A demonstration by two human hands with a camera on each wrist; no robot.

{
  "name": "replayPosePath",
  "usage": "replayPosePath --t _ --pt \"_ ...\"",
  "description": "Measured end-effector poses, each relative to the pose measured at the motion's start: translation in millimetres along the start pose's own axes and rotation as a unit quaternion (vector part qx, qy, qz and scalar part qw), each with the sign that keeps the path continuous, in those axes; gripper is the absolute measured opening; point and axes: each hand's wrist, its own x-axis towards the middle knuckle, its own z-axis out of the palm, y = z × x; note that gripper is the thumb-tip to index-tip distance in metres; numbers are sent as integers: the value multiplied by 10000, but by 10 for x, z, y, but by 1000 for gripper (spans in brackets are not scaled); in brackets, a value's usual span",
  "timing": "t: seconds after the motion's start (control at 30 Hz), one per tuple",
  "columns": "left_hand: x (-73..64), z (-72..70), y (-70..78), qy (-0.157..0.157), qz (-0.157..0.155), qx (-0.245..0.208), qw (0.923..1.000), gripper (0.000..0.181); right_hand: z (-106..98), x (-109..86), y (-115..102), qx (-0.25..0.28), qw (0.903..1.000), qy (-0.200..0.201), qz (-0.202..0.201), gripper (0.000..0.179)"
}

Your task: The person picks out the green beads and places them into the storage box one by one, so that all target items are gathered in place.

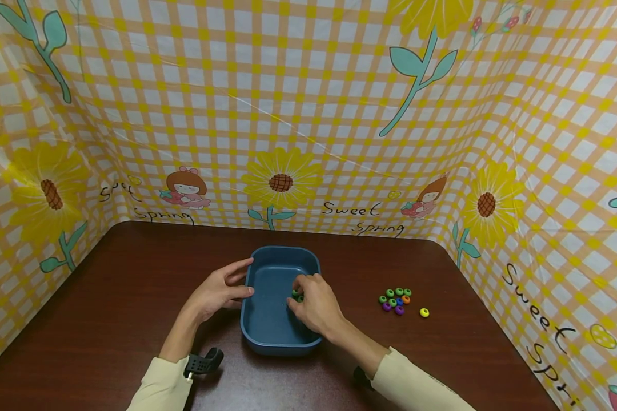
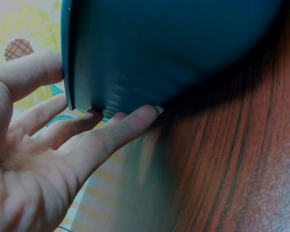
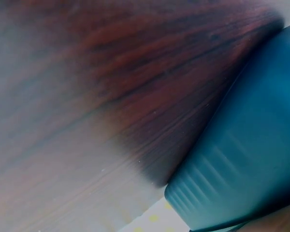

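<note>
A blue rectangular tub (image 1: pixel 267 314) with rounded corners stands between my hands. My left hand (image 1: pixel 218 294) touches its left side, fingers fairly straight against the rim and outer wall; the left wrist view shows these fingers (image 2: pixel 121 128) resting on the outside. Reaching over the right rim, my right hand (image 1: pixel 316 305) is inside the tub with fingers and thumb curled around green beads (image 1: pixel 295 293). Part of the beads is hidden by that hand. In the right wrist view only the tub's outer wall (image 3: pixel 232 179) and a sliver of the hand appear.
Right of the tub, a loose group of green, purple, blue and orange beads (image 1: pixel 393 302) lies on the dark brown wooden table (image 1: pixel 355 257). A yellow bead (image 1: pixel 424 313) sits slightly apart. Checked sunflower cloth (image 1: pixel 334 148) walls in the back and sides.
</note>
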Motion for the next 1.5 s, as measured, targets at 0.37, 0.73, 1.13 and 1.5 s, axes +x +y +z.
replayPosePath --t 0.37,0.73,1.13,1.5 --pt "12 -1 -2 -10 -32 23 10000 74 -14 5 8 423 9990 29 137 22" --pt "2 -4 26 -60 10 121 9999 73 -240 61 101 1143 9911 614 299 17" --pt "-1 -1 5 -71 -17 112 9999 73 -520 -79 547 735 9912 594 928 19" --pt "2 -12 18 -51 -42 114 9999 74 -769 -302 1001 243 9914 416 1217 23"
